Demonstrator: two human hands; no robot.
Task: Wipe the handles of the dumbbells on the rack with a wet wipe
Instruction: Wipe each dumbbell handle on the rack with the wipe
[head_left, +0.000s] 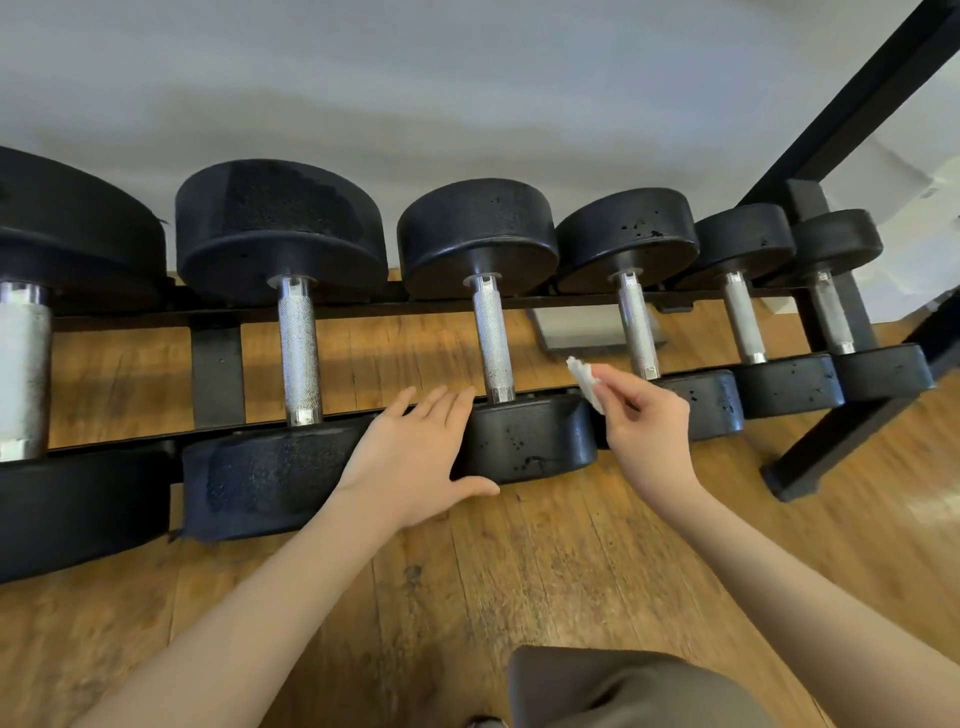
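- The person stands over the rack (218, 364), a low black frame on a wooden floor (467, 571), with six dumbbells lying side by side across it, biggest at the left and smallest at the right
- The right hand (649, 436) pinches a small crumpled wet wipe (584, 382) between thumb and fingertips; the wipe hangs in the air between the third handle (492, 340) and the fourth handle (638, 325), touching neither
- The left hand (415, 452) lies flat and loose, fingers straight, on the near head (530, 441) of the third dumbbell, thumb hooked under its front edge; it looks to me like a steadying hand, grasping nothing
- My guess is that this is a passage between handles; whether the third or the fourth comes next I cannot tell, though the bracing hand hints at the third
- The next move calls for the wipe to be wrapped round a knurled bar and drawn along its length, with the weight kept from rolling
- The leftmost dumbbell (26, 364) is cut off by the edge of the view, only part of its handle and heads showing; the near ends of the third and fourth handles are partly hidden behind the hands and heads
- Whether any handle is wet or already clean I cannot make out; a pale flat object (576, 325) on the floor behind the rack is too indistinct to name
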